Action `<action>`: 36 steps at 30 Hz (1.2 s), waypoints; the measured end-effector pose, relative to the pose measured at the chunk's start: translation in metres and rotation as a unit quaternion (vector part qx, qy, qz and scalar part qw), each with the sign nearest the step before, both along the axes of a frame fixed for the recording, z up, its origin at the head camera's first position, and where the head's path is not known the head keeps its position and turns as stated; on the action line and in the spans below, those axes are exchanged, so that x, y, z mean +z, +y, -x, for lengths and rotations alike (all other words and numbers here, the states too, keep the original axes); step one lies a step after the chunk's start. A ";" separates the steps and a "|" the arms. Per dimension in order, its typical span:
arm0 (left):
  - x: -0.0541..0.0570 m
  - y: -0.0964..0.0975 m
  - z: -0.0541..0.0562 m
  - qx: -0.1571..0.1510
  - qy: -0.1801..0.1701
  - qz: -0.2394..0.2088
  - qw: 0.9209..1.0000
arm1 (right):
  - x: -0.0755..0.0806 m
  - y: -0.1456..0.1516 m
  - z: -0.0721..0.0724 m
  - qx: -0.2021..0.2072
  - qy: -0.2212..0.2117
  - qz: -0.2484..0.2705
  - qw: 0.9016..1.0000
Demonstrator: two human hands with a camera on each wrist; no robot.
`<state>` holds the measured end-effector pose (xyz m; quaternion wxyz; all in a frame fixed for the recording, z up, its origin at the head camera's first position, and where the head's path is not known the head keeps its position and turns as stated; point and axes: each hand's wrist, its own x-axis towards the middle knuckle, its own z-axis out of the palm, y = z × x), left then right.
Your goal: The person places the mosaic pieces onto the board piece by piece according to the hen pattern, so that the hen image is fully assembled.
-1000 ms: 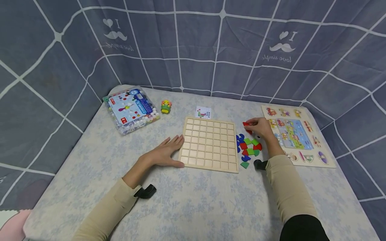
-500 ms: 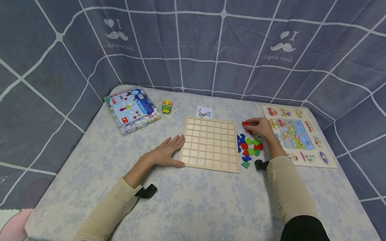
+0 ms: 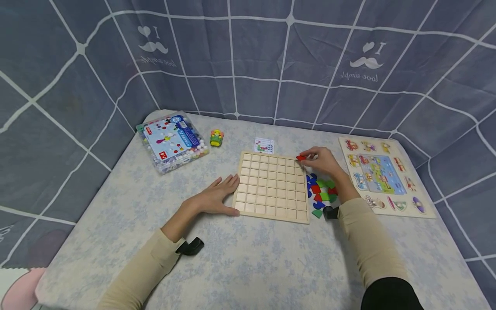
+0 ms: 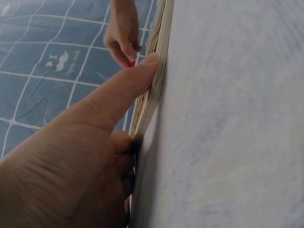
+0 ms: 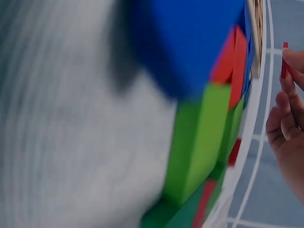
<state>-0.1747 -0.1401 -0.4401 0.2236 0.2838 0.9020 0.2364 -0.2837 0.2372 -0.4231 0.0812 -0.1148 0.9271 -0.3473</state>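
A wooden grid board [image 3: 270,186] lies flat on the table with its squares bare. My left hand [image 3: 212,197] rests against the board's left edge, fingers spread and straight; in the left wrist view the thumb [image 4: 128,85] touches the board's side. My right hand [image 3: 323,161] pinches a small flat red piece [image 3: 300,158] between thumb and fingertips, over the board's far right corner. The right wrist view shows that red piece [image 5: 285,61] edge-on. Right of the board, loose blue, green and red pieces [image 3: 323,196] lie in a cluster, partly hidden by my right forearm.
A small printed pattern card [image 3: 264,145] lies behind the board. A clear plastic box [image 3: 172,141] of beads and a small yellow-green toy figure [image 3: 216,137] stand at the back left. A picture puzzle board [image 3: 386,176] lies at the right. A grey curtain [image 3: 255,56] hangs behind.
My right hand has moved left with the red piece, from above the loose pieces to the board's far right corner. My left hand stays at the board's left edge.
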 end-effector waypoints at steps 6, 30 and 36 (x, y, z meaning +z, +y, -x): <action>0.000 0.000 0.000 -0.002 0.002 -0.001 1.000 | 0.007 -0.025 -0.002 0.060 0.020 -0.013 0.998; 0.002 0.001 -0.002 0.001 0.003 0.004 1.000 | 0.023 -0.106 0.002 0.179 0.040 -0.017 0.983; 0.001 0.002 -0.001 0.001 0.000 0.008 1.000 | 0.023 -0.121 0.004 0.187 0.028 -0.047 0.981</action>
